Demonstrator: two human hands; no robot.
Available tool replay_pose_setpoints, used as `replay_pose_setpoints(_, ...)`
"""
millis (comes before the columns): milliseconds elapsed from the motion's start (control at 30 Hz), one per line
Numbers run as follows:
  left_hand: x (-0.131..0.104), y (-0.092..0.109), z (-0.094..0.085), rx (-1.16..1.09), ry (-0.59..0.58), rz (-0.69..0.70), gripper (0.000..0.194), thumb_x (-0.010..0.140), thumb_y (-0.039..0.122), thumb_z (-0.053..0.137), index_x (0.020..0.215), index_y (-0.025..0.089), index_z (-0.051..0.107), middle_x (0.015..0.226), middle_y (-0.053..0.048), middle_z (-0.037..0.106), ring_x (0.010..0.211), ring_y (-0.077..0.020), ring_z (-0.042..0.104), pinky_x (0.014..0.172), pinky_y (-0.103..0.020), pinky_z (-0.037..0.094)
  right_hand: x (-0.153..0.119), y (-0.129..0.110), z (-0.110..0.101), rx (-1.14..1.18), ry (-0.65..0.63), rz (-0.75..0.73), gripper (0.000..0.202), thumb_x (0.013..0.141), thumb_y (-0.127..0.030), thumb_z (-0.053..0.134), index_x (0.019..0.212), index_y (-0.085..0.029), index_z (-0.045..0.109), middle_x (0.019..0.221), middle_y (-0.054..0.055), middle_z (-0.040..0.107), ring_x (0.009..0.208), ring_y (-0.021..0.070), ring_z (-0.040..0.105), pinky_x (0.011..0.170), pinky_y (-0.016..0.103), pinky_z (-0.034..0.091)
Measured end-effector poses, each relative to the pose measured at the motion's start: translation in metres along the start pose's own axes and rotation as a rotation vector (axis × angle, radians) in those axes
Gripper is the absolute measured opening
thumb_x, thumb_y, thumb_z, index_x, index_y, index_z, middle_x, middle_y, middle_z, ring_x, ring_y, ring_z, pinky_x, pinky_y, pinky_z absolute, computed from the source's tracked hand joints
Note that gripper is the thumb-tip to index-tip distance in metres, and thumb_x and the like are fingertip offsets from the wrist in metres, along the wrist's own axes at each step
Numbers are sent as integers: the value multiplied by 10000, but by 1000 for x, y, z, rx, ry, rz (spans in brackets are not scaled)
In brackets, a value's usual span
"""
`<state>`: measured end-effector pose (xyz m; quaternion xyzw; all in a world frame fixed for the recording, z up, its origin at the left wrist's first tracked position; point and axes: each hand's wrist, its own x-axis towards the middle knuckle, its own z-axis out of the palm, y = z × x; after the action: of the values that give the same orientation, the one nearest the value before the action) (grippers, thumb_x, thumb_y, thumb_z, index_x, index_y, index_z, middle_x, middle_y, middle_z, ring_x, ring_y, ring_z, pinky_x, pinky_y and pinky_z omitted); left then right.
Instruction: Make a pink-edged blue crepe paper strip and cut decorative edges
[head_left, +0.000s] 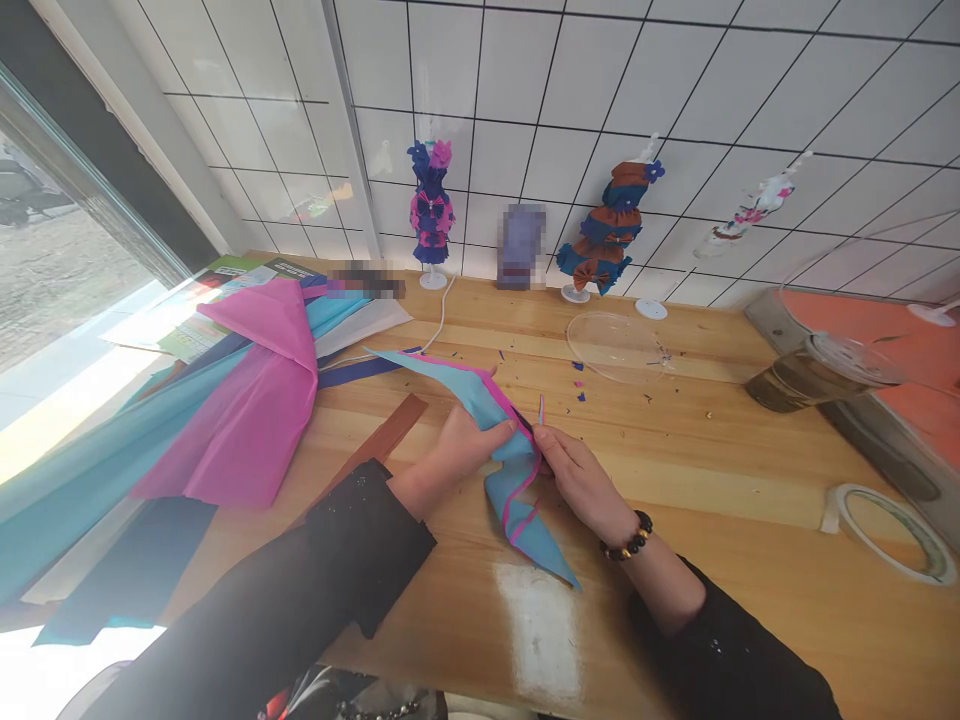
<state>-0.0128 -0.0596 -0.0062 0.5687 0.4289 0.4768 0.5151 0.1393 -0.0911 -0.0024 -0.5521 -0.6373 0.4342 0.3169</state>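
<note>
A long blue sheet of thin craft paper or fabric with a pink layer along its edge [480, 400] hangs in loose folds between my hands. My left hand [469, 445] is closed on its middle, thumb on top. Against the pink edge, my right hand [574, 470] is closed with thumb and fingers together. From its fingertips a narrow dark blade-like thing [523, 420] runs along that edge; its grip is hidden in the hand. A thin pink and blue sliver [541, 408] stands up just beyond the right fingertips. The sheet's lower tip droops over the wooden table [675, 480].
Pink sheets [255, 400] and blue sheets [112, 440] lie at left, near a brown strip [390, 430]. Small scraps [579, 385] and a clear lid [619, 345] are beyond my hands. A cup [806, 375] and tape roll [892, 530] sit at right; decorated stands [433, 215] line the wall.
</note>
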Motion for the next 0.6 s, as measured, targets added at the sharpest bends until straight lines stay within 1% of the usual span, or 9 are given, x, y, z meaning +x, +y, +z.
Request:
replay_pose_setpoints(233, 1, -2, 1, -49, -15, 7, 732, 678, 285, 629, 1329, 188, 311, 1104, -67, 595, 1042, -233, 540, 912, -400, 433, 0, 2, 0, -22, 2, 2, 407, 858, -537, 293, 678, -198, 428, 625, -9, 409, 595, 131, 381, 547, 254, 354)
replay_pose_setpoints(433, -2, 2, 1, -56, -16, -15, 669, 687, 269, 624, 1299, 184, 367, 1068, -66, 610, 1000, -230, 559, 886, -393, 450, 1, 4, 0, -13, -1, 8, 399, 861, -524, 301, 713, -193, 467, 656, 4, 446, 625, 138, 415, 572, 257, 391)
replay_pose_setpoints(600, -3, 4, 1, -35, 1, -13, 696, 694, 250, 616, 1326, 200, 330, 1058, -62, 607, 1021, -231, 546, 892, -390, 446, 1, 3, -1, -36, -4, 9, 409, 860, -530, 292, 718, -194, 477, 661, 5, 456, 625, 142, 420, 587, 264, 398)
